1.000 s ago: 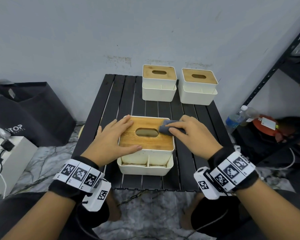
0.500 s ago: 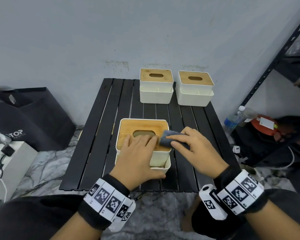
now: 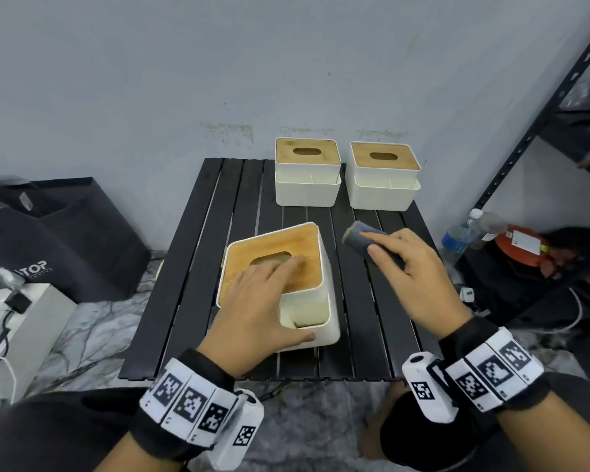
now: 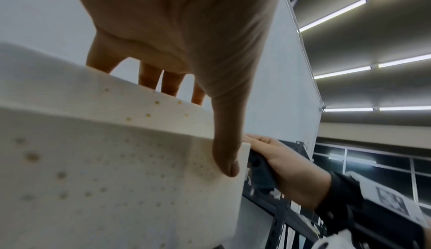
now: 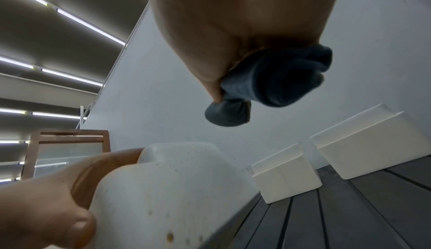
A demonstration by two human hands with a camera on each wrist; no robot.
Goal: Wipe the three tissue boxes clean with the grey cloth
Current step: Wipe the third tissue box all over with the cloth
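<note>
A white tissue box (image 3: pixel 317 267) with a bamboo lid sits tilted near the table's front, its right side raised. My left hand (image 3: pixel 263 301) grips it, fingers over the lid and thumb on the front wall (image 4: pixel 130 170), which is speckled with small brown spots. My right hand (image 3: pixel 413 267) hovers just right of this box, holding the folded grey cloth (image 3: pixel 361 238) bunched in its fingers (image 5: pixel 275 79), apart from the box. Two more white boxes with bamboo lids, one on the left (image 3: pixel 307 175) and one on the right (image 3: pixel 384 175), stand at the table's back.
The boxes rest on a black slatted table (image 3: pixel 191 267) against a grey wall. A black bag (image 3: pixel 48 240) and a white box (image 3: pixel 21 321) lie on the floor at left. A black metal shelf (image 3: pixel 539 137), a water bottle (image 3: pixel 460 236) and a red item stand at right.
My left hand has tipped and turned the near box so that its right side lifts. My right hand has taken the cloth off the lid and moved it to the right.
</note>
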